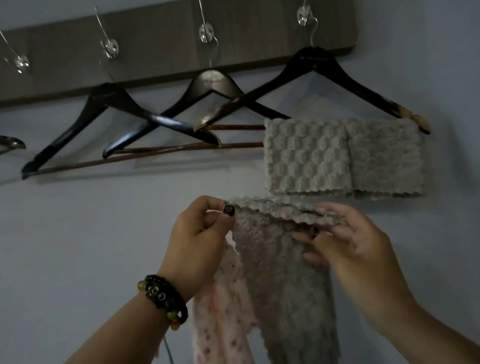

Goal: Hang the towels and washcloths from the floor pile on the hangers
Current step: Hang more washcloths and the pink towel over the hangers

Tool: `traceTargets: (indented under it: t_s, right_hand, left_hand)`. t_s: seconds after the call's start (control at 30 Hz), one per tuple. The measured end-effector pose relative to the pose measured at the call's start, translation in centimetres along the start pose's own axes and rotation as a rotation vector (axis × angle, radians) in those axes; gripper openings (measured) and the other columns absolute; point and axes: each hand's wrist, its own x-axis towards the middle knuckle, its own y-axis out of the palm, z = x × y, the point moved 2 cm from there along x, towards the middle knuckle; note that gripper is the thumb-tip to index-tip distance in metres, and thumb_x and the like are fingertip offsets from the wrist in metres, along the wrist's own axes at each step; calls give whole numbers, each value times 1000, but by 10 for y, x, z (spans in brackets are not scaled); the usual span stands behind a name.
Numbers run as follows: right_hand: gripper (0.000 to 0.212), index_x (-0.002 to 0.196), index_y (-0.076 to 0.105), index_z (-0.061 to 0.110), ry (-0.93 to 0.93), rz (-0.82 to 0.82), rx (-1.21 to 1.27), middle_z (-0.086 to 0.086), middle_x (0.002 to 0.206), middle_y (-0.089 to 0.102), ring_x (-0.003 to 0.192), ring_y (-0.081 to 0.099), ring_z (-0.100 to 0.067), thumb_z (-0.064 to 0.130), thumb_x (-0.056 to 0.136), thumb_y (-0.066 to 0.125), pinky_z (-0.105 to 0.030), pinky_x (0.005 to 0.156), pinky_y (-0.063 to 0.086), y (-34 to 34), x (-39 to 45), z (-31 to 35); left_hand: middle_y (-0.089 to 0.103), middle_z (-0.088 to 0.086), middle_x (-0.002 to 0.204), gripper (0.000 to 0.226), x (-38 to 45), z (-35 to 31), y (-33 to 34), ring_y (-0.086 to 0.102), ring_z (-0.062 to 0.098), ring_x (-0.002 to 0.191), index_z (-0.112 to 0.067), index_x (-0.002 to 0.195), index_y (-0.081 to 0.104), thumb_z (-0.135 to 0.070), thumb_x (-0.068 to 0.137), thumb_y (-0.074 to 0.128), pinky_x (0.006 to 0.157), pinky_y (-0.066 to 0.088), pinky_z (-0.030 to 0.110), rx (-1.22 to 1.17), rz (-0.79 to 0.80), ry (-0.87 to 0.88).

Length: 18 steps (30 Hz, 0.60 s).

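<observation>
Below hangers (252,97): left hand (201,242), right hand (344,238) pinching grey washcloth (277,262).

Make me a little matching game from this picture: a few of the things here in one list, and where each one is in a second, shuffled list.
Things:
1. grey cloth
2. pink cloth
3. folded grey washcloths
4. beaded bracelet

Places:
A. draped over the bar of the rightmost hanger
B. on the left wrist
C. top edge pinched between the left hand and the right hand
D. dangling below the left hand, beside the grey cloth

Pairs: 1-C, 2-D, 3-A, 4-B
</observation>
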Motion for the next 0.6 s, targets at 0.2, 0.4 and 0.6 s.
traceTargets:
  t_s: [0.2, 0.4, 0.6]
  right_hand:
    - [78, 118, 18, 80, -313, 124, -348, 30, 139, 42, 124, 44, 10, 18, 93, 58, -18, 99, 46, 51, 19, 0]
    - [84, 145, 1, 50, -588, 73, -473, 49, 142, 4, 136, 13, 19, 16, 93, 57, -3, 106, 23, 89, 70, 8]
    - [74, 153, 8, 16, -751, -146, -543, 14, 152, 19, 134, 16, 20, 6, 94, 52, -6, 107, 24, 104, 119, 30]
  left_hand:
    - [67, 3, 67, 11, 52, -6, -34, 58, 12, 52, -13, 89, 59, -8, 96, 52, 50, 46, 23, -192, -17, 27]
    - [72, -7, 75, 9, 101, -28, -63, 68, 4, 72, -15, 92, 61, -14, 96, 54, 66, 55, 18, -140, -9, 189]
    - [69, -7, 89, 9, 148, -58, -75, 65, 9, 81, -22, 90, 61, -24, 96, 56, 73, 52, 25, 38, -37, 350]
